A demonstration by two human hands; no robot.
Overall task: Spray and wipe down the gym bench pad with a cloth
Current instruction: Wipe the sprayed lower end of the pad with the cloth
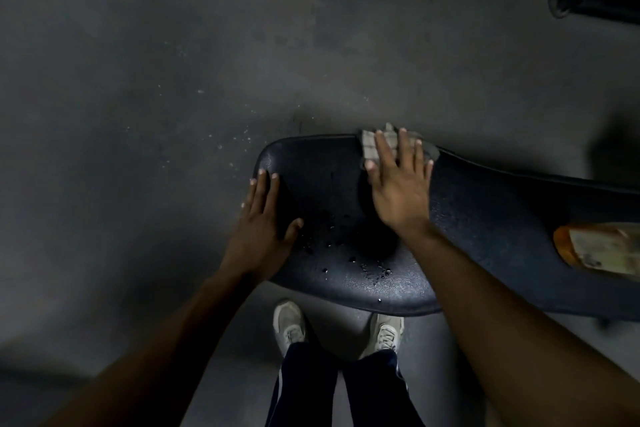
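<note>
We see one black bench pad (pixel 467 218) with one checked cloth (pixel 375 144) under the right hand (pixel 401 191), fingers spread flat. The left hand (pixel 263 222), fingers together, rests on the pad's end; one orange bottle (pixel 599 248) lies on it.

The right hand (pixel 401 180) lay flat over most of the cloth (pixel 372 144), so only its far edge showed past the fingers. The worktop (pixel 485 204) ran off the right edge, its full length unseen. An orange bottle (pixel 595 248) lying there was cut by the same edge and blurred, its label unreadable. Dark frame parts (pixel 588 0) at the top were cropped. Both forearms left the bottom edge.
</note>
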